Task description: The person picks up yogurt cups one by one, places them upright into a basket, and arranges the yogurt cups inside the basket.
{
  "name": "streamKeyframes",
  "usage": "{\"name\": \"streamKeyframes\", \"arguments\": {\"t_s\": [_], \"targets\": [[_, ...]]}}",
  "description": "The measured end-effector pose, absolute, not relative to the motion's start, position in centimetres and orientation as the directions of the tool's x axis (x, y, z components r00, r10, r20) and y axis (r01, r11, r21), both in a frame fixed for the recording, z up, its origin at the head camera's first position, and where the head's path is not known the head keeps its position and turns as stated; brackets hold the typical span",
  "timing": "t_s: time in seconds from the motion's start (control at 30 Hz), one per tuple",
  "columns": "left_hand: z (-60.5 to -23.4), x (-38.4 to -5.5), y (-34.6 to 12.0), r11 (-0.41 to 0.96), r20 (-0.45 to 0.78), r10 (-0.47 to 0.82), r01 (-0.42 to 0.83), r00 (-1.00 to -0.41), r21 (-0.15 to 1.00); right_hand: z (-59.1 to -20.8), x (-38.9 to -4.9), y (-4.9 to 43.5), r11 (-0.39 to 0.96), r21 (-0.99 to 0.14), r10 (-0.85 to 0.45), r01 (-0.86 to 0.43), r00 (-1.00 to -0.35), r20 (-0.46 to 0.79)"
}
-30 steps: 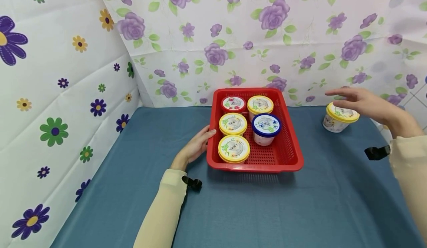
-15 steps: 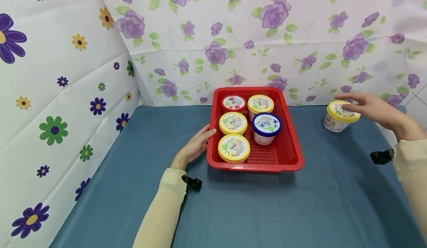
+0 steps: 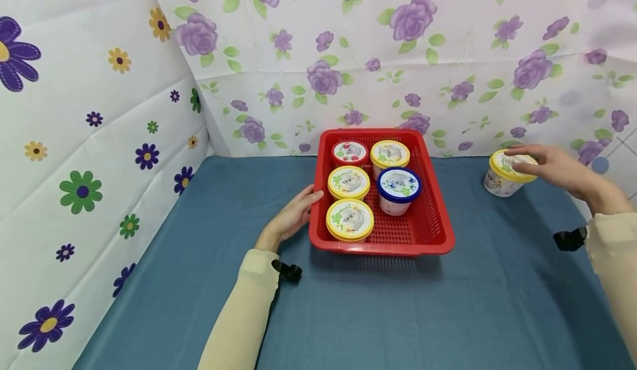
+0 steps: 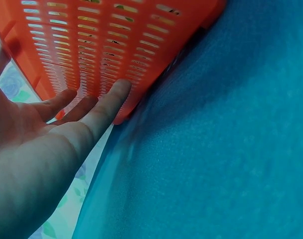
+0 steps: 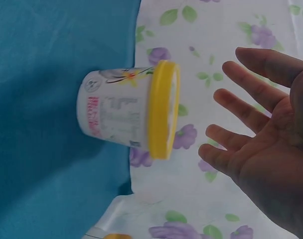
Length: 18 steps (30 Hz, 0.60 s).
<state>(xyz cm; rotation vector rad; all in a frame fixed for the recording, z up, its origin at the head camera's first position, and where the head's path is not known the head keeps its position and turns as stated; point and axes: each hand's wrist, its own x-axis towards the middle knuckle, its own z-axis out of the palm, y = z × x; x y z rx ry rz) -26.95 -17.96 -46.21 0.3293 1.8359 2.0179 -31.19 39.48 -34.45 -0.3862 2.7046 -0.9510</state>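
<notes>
At the left side of a red plastic basket [image 3: 378, 248], my left hand [image 3: 291, 218] holds the rim, thumb on top. In the left wrist view its fingers lie along the slotted outer wall. Inside stand several lidded paper tubs: a red-lidded tub [image 3: 350, 153], a blue-lidded tub [image 3: 399, 185] and yellow-lidded ones, such as the front tub [image 3: 350, 219]. Another yellow-lidded tub [image 3: 508, 173] stands upright on the table at the right. Over its lid hovers my right hand [image 3: 572, 176]; the right wrist view shows the fingers [image 5: 251, 89] spread and apart from the tub [image 5: 124, 107].
Blue-green cloth [image 3: 398, 314] covers the table. A purple-flowered curtain [image 3: 278, 99] hangs right behind the basket and the lone tub. Along the left runs a white sheet with daisies [image 3: 99, 154]. Black straps with small devices sit at both wrists.
My right hand has shifted right and slightly down, now hovering by the right side of the lone tub's lid. The left hand and the basket have stayed in place.
</notes>
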Motion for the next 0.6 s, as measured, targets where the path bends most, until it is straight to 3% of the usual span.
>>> {"name": "streamKeyframes", "arguments": {"t_s": [0.37,0.6], "targets": [[-46.2,-27.0,-17.9,-0.066,-0.093,0.433,-0.135,-0.896,0.989,-36.3,-31.1,40.5,0.757,-0.638,-0.305,-0.142,-0.94,-0.153],[-46.1,-26.9,-17.9,-0.072,-0.091,0.437,-0.135,-0.895,0.988,-38.2,-31.3,41.6,0.71,-0.697,-0.275,-0.101,-0.951,-0.142]]}}
